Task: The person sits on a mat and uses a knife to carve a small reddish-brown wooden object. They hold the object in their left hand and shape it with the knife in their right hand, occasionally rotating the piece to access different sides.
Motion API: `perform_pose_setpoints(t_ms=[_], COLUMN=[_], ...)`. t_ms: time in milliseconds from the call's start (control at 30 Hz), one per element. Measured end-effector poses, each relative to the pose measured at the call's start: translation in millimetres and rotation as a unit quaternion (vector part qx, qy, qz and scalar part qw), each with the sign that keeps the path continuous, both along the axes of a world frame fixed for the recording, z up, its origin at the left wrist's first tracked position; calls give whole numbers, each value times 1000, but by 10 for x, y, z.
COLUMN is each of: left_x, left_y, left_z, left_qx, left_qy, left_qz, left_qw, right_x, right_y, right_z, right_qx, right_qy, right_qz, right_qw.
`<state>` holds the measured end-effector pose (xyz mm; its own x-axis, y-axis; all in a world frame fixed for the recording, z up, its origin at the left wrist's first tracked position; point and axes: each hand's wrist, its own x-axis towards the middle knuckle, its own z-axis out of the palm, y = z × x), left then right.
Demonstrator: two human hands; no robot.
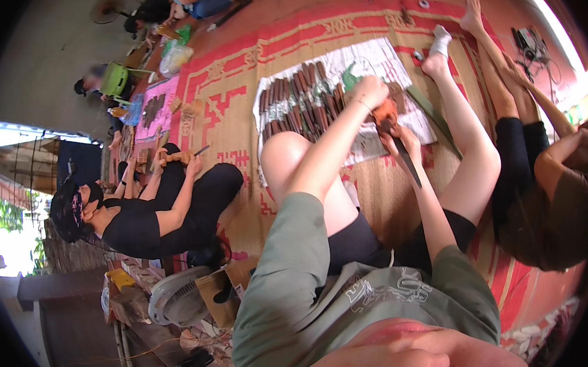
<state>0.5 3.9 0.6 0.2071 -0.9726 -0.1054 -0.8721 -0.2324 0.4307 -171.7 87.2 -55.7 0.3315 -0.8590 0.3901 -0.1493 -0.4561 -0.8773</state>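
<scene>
Centrally, the hands: over a white cloth [377, 57] spread on a red-bordered woven straw mat [238, 106], the left hand [369, 92] has its fingers curled tight on a rough orange-brown piece [384, 113]; the right hand [404, 142] is closed around a long, dark, blade-shaped tool [411, 166].
Orange-brown piece: between the two hands, above the cloth's right part.
Dark brown sticks [277, 94]: laid in two rows with clear plastic among them, from the cloth's left edge past its middle.
Cloth's edges: crumpled green plastic [350, 76] lies toward the far edge; a long olive-green strip [436, 121] runs along the right edge; the seated person's bent left knee [283, 157] blocks the near left part from view.
Neighbours: at left, a worker in black [136, 224] grips a slim dark tool [202, 150]; at right, a person in dark clothing [552, 206] sits close by.
Background: a white fan [179, 296] stands beside a cardboard box [212, 294]; farther off are a green chair [115, 78] and a pink cloth [172, 90] bearing more dark sticks.
Lettering: pale print crosses the chest of a grey-green T-shirt [281, 283].
Count: one orange-brown piece, two stick-laden cloths, one green chair, at least four other people; the sticks overlap too much for an exact tally.
</scene>
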Motion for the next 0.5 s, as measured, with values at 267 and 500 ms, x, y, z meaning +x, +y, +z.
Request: perform_pose_setpoints(t_ms=[267, 500], left_x=[-54, -47], left_y=[29, 40], left_z=[81, 125], left_qx=[-7, 8], left_qy=[-1, -4], left_qz=[-18, -2], left_qw=[1000, 1000], right_x=[-90, 57], right_y=[17, -115], right_z=[-118, 37], right_qx=[-58, -144], right_qy=[46, -34], right_qz=[-9, -3], right_qw=[997, 989])
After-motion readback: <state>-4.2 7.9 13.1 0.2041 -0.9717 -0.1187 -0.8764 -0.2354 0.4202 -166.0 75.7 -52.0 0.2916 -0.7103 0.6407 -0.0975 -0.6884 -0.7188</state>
